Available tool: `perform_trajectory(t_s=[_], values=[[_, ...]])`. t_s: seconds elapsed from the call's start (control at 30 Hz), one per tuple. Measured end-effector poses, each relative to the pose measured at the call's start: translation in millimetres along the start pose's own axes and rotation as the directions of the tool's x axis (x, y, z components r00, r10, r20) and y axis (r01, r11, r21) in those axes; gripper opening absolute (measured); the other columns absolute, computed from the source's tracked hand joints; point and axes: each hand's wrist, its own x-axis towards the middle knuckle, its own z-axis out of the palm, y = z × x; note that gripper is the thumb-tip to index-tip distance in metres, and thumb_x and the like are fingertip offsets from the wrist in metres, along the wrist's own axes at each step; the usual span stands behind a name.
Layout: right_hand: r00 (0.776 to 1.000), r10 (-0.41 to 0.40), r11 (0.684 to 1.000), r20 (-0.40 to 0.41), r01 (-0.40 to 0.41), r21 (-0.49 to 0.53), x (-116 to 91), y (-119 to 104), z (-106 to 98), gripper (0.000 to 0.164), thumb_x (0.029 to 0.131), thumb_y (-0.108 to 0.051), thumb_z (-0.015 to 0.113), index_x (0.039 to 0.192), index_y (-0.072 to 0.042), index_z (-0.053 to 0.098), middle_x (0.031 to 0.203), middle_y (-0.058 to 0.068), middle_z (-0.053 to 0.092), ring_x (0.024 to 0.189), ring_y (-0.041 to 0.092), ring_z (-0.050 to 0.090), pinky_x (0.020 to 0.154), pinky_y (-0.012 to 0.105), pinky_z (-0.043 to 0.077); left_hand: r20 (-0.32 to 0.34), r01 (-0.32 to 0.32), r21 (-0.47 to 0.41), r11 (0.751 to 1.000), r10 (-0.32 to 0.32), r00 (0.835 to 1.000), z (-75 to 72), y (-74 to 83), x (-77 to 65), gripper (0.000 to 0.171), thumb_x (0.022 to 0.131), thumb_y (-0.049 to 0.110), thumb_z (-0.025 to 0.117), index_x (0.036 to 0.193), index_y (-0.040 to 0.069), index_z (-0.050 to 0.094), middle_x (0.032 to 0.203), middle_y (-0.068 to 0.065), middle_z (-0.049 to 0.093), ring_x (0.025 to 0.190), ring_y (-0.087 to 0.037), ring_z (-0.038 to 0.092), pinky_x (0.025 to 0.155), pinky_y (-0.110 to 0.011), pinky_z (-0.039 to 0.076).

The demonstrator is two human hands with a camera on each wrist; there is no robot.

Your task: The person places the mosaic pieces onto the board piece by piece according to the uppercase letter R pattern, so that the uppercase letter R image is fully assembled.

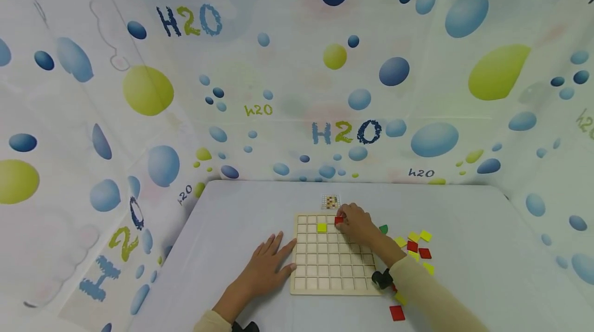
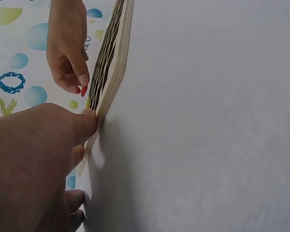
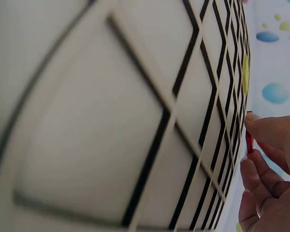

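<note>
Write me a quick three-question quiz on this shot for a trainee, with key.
1. What does the right grip pinch?
2. True or false: the small card lies on top of the grid board.
3. In the head view, which colour of tile sits in a square of the grid board, left of the right grip?
A) green
B) yellow
C) blue

Key:
1. A red tile.
2. False: the small card lies on the table, just beyond the far edge of the grid board.
3. B: a yellow tile.
</note>
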Motion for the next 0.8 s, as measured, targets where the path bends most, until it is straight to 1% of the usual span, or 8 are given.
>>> perform_trajectory(t_s=[0.1, 0.23, 0.4, 0.6, 0.8], values=[[0.999, -0.026, 1.0, 0.025, 0.026, 0.006, -0.7, -7.5, 6.6, 0.013, 0.098, -0.014, 0.077, 0.105, -0.01, 0.066, 0.101, 0.004, 0.06, 0.094, 0.021, 0.058, 0.081, 0.046, 0.045, 0.004, 0.006, 0.007, 1.0, -0.006, 1.0, 0.1, 0.3, 0.4, 0.066, 0.106, 0.057, 0.051, 0.165, 0.029, 0.039, 0.174, -0.016, 0.025, 0.162, -0.041, 0.02, 0.126, -0.067, 0.022], [0.999, -0.039, 0.999, 0.034, 0.039, -0.017, -0.2, -12.1, 12.2, 0.01, 0.098, -0.013, 0.077, 0.1, -0.012, 0.068, 0.099, 0.001, 0.06, 0.092, 0.019, 0.056, 0.081, 0.043, 0.048, 0.007, 0.01, 0.016, 1.0, -0.01, 1.0, -0.7, 1.3, 0.3, 0.066, 0.106, 0.057, 0.052, 0.164, 0.028, 0.041, 0.174, -0.016, 0.026, 0.161, -0.041, 0.021, 0.125, -0.067, 0.023], [0.998, -0.044, 0.999, 0.036, 0.045, -0.029, 0.4, -14.8, 11.6, 0.008, 0.097, -0.011, 0.078, 0.099, -0.013, 0.07, 0.099, 0.002, 0.062, 0.093, 0.021, 0.057, 0.08, 0.045, 0.049, 0.008, 0.004, 0.016, 1.0, -0.004, 1.0, -2.0, 2.4, 0.0, 0.065, 0.106, 0.056, 0.053, 0.164, 0.027, 0.041, 0.173, -0.017, 0.026, 0.161, -0.042, 0.021, 0.125, -0.067, 0.023], [0.996, -0.065, 0.997, 0.056, 0.067, -0.027, 1.2, -13.7, 11.1, 0.009, 0.096, -0.009, 0.077, 0.103, -0.011, 0.071, 0.102, 0.003, 0.064, 0.095, 0.021, 0.059, 0.087, 0.045, 0.054, 0.009, 0.004, 0.01, 1.0, -0.004, 1.0, -3.6, 3.5, -0.6, 0.065, 0.106, 0.055, 0.054, 0.164, 0.027, 0.041, 0.173, -0.018, 0.027, 0.161, -0.042, 0.022, 0.124, -0.068, 0.024], [0.995, -0.081, 0.996, 0.065, 0.082, -0.021, 0.9, -11.2, 11.9, 0.009, 0.097, -0.009, 0.077, 0.104, -0.01, 0.071, 0.104, 0.003, 0.064, 0.096, 0.019, 0.056, 0.089, 0.044, 0.053, 0.009, 0.0, 0.011, 1.0, 0.0, 1.0, -3.7, 3.2, -1.0, 0.065, 0.106, 0.055, 0.054, 0.164, 0.027, 0.041, 0.173, -0.018, 0.027, 0.161, -0.043, 0.022, 0.124, -0.068, 0.024]])
